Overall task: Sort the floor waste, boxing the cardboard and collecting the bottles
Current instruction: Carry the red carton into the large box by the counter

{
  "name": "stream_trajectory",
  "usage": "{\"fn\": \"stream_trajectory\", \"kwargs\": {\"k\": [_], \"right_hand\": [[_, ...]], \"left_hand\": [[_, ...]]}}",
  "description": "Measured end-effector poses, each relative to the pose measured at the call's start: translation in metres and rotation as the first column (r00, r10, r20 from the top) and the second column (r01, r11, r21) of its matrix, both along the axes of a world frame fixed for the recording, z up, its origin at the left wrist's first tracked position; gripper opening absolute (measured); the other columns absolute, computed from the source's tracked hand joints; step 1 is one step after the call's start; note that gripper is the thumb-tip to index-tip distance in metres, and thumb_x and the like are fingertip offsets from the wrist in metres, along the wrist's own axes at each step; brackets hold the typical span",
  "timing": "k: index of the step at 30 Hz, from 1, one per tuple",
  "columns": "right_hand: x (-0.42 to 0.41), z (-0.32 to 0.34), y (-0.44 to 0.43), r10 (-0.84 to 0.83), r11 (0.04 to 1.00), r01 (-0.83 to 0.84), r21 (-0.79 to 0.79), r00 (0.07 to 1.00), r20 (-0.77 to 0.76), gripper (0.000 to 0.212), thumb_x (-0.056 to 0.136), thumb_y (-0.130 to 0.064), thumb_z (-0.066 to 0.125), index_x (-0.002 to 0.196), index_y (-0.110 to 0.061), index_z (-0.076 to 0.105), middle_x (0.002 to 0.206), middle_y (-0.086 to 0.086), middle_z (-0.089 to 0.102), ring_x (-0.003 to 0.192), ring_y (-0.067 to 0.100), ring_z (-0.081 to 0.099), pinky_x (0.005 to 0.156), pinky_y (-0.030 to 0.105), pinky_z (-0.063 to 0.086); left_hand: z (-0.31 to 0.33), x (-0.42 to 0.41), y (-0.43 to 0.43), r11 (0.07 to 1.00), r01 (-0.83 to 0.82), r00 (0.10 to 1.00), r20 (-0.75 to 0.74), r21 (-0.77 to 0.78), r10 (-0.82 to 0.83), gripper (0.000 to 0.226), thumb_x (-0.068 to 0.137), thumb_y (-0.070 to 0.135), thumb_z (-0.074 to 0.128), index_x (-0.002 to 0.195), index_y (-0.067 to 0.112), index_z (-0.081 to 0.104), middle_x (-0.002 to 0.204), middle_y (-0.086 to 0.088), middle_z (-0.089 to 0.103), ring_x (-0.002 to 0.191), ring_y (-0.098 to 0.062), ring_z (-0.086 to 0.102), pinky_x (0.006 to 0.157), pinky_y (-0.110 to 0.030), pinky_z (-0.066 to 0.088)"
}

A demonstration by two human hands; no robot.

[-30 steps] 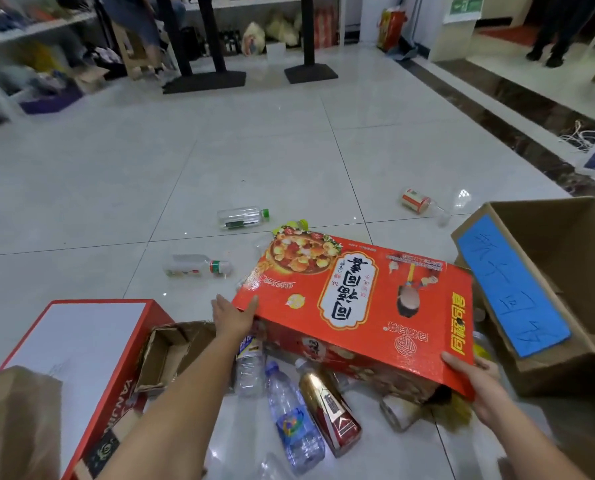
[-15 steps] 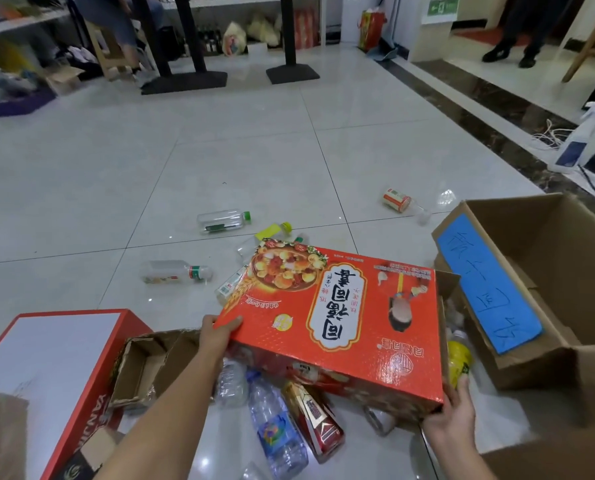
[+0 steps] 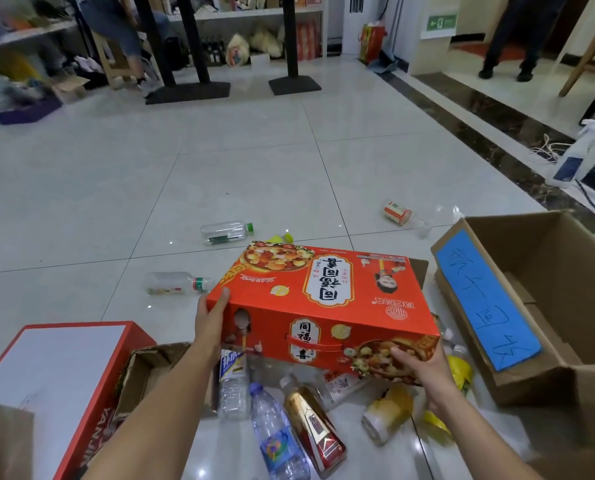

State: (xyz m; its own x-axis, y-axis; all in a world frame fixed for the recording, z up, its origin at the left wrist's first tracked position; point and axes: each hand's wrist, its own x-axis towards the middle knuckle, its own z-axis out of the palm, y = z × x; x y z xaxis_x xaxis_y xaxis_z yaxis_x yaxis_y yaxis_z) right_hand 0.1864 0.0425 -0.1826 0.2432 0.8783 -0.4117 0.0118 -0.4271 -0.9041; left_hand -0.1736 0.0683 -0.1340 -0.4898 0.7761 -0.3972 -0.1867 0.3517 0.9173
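Observation:
I hold a red printed cardboard box above the floor with both hands. My left hand grips its near left corner, thumb on top. My right hand grips the lower right of its front side. Under the box lie several bottles: a clear one with a blue-white label, a blue-label water bottle, a gold and red bottle and a yellow one. A large open brown carton with a blue label stands at the right, beside the red box.
Two clear bottles and a red-white can lie farther out on the tiled floor. A red box with a white top and a small open brown box sit at the left. Black stand bases, shelves and a person's legs at the back.
The red box has tipped so its front side faces me and it has dropped lower. My right hand moved from its right end to the front lower edge.

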Motion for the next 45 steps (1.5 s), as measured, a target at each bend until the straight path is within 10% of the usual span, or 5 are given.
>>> {"fn": "stream_trajectory", "kwargs": {"k": [8,14,26,36,45], "right_hand": [[-0.006,0.151,0.002,0.016,0.998,-0.016,-0.067,1.0,0.0,0.049,0.073,-0.014,0.08,0.116,-0.015,0.055,0.101,0.008,0.066,0.09,0.025,0.064,0.063,0.026,0.05],[-0.007,0.333,-0.011,-0.032,0.992,0.027,-0.123,0.999,-0.034,0.047,0.071,-0.025,0.082,0.111,-0.008,0.063,0.102,0.015,0.071,0.086,0.028,0.069,0.076,0.038,0.058],[0.053,0.663,-0.153,-0.47,0.882,0.449,-0.142,0.858,-0.206,0.027,0.076,-0.018,0.078,0.097,-0.009,0.065,0.104,0.017,0.069,0.075,0.024,0.068,0.081,0.043,0.057],[0.161,0.685,-0.403,-0.873,0.488,0.845,-0.22,0.475,-0.112,0.033,0.079,-0.019,0.075,0.107,-0.007,0.062,0.102,0.012,0.066,0.079,0.024,0.064,0.09,0.037,0.049],[0.178,0.571,-0.553,-0.971,0.2,0.854,-0.481,0.237,0.017,0.063,0.064,-0.039,0.084,0.115,-0.009,0.061,0.107,0.015,0.07,0.097,0.033,0.068,0.096,0.052,0.05]], "left_hand": [[0.128,-0.002,-0.018,0.998,0.02,0.989,-0.144,-0.06,-0.028,0.052,0.091,0.054,0.052,0.134,0.026,0.041,0.12,-0.003,0.057,0.103,-0.024,0.059,0.07,-0.033,0.051],[0.32,-0.012,-0.016,0.987,0.089,0.866,-0.479,-0.133,-0.143,0.077,0.061,0.075,0.064,0.12,0.028,0.048,0.115,-0.008,0.059,0.112,-0.035,0.054,0.093,-0.052,0.049],[0.687,0.107,0.003,0.879,0.459,0.553,-0.734,-0.127,-0.394,0.068,0.077,0.067,0.06,0.121,0.017,0.049,0.118,-0.012,0.053,0.12,-0.035,0.043,0.099,-0.05,0.041],[0.69,0.366,-0.113,0.429,0.881,0.194,-0.674,-0.201,-0.713,0.07,0.075,0.073,0.056,0.122,0.022,0.048,0.117,-0.009,0.052,0.119,-0.032,0.043,0.098,-0.051,0.042],[0.579,0.484,-0.217,0.074,0.88,-0.224,-0.548,-0.469,-0.806,0.075,0.081,0.064,0.058,0.135,0.016,0.042,0.131,-0.017,0.048,0.127,-0.038,0.041,0.104,-0.047,0.034]]}}
